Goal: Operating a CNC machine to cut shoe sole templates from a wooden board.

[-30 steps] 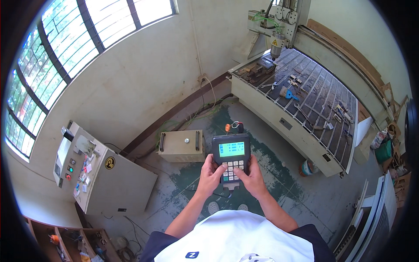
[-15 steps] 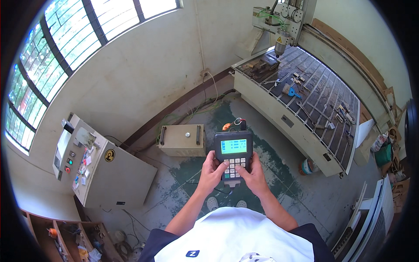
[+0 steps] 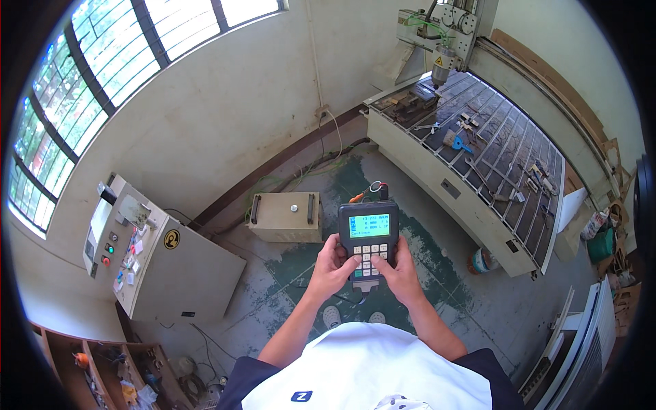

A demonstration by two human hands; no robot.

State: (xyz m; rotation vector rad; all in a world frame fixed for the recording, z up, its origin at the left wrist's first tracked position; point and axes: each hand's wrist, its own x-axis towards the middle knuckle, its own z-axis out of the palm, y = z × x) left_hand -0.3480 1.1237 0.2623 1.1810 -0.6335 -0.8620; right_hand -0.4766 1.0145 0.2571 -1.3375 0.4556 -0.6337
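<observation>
The person's left hand [image 3: 331, 271] and right hand [image 3: 402, 275] clamp a dark keypad controller [image 3: 367, 240] between them above the floor [image 3: 492, 311], fingers wrapped around its sides. Compartments of a wooden shelf [image 3: 63, 352] hold an orange item [image 3: 82, 359] and plastic bags [image 3: 145, 395]; a bucket's [image 3: 477, 265] contents are unclear.

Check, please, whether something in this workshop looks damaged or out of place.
Yes. The green floor paint looks worn, with ragged edges and grey patches. On the slatted machine bed, a blue-handled brush and other loose items lie scattered untidily. The handheld controller shows no visible damage.
</observation>
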